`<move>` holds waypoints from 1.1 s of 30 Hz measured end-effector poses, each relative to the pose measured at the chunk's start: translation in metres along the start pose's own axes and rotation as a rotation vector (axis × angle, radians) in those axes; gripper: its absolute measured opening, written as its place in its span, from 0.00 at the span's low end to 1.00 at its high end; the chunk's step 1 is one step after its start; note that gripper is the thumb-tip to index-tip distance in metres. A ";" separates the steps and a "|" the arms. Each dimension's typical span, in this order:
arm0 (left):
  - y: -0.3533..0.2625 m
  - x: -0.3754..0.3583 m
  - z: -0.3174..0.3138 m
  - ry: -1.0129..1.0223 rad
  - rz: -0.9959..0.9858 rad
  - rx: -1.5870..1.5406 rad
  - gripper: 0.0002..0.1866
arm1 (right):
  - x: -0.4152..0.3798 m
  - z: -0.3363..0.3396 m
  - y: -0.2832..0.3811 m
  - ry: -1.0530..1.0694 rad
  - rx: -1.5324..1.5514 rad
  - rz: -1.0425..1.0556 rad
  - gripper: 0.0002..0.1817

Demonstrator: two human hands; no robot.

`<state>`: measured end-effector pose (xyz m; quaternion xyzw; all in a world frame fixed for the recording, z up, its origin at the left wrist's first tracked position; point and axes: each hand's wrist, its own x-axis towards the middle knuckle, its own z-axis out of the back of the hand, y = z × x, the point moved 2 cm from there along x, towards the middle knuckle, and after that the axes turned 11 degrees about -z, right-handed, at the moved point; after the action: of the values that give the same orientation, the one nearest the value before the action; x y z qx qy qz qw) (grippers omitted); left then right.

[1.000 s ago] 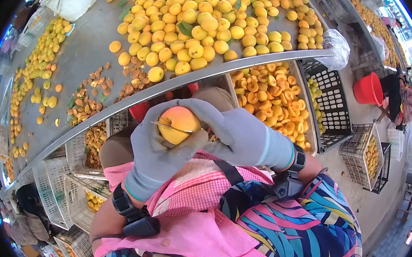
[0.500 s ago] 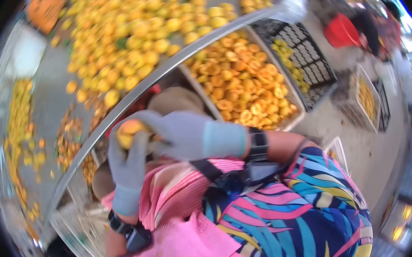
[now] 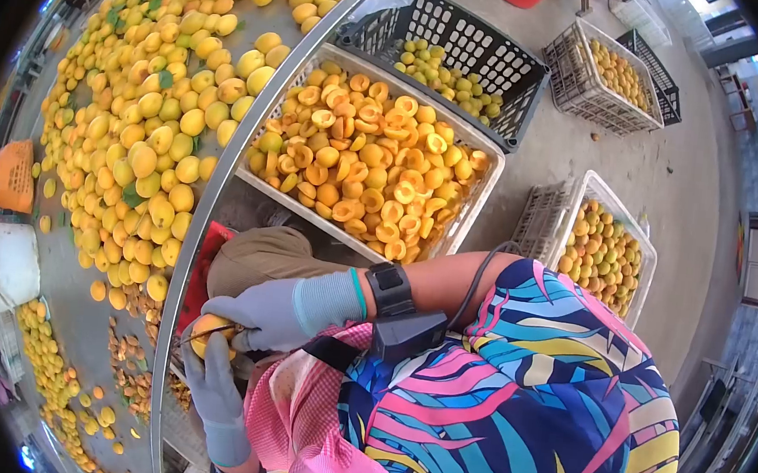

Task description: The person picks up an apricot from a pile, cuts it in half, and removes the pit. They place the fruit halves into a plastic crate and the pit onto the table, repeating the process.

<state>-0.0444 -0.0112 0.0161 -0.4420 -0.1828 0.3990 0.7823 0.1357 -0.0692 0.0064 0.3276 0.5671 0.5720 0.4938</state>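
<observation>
My left hand [image 3: 216, 393], in a grey glove, is closed around a yellow-orange apricot [image 3: 205, 326] at the metal table's edge. My right hand [image 3: 271, 314], gloved too, is closed against the fruit from above. A small knife [image 3: 225, 328] runs from the right hand across the apricot as a thin dark blade; its handle is hidden in the fingers. Beyond the right hand, a pale crate [image 3: 482, 191] holds many halved apricots [image 3: 359, 158]. On the table to the left lies a large heap of whole apricots [image 3: 147, 158].
A black crate [image 3: 511, 68] with greenish fruit stands behind the pale one. Two more fruit-filled crates, a near one [image 3: 589, 187] and a farther one [image 3: 581, 92], sit on the floor. The raised metal table rim [image 3: 205, 212] runs beside my hands. An orange basket [image 3: 7, 175] is at far left.
My view has turned, so hands and crates sit elsewhere in the picture. Both hands stay together on the apricot, and the thin blade across it now shows clearly.
</observation>
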 end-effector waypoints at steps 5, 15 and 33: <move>-0.025 0.007 -0.016 0.228 -0.369 0.235 0.14 | -0.005 0.021 -0.018 -0.221 -0.104 0.023 0.22; -0.028 0.033 -0.044 0.123 0.312 -0.991 0.24 | -0.054 0.126 -0.130 -0.536 0.068 -0.712 0.29; -0.024 0.054 -0.053 0.145 0.270 -1.142 0.26 | 0.017 0.185 -0.186 -0.645 0.275 -0.771 0.28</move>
<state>0.0338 -0.0049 0.0035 -0.8386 -0.2568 0.3024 0.3733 0.3394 -0.0177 -0.1515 0.3163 0.5354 0.1389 0.7707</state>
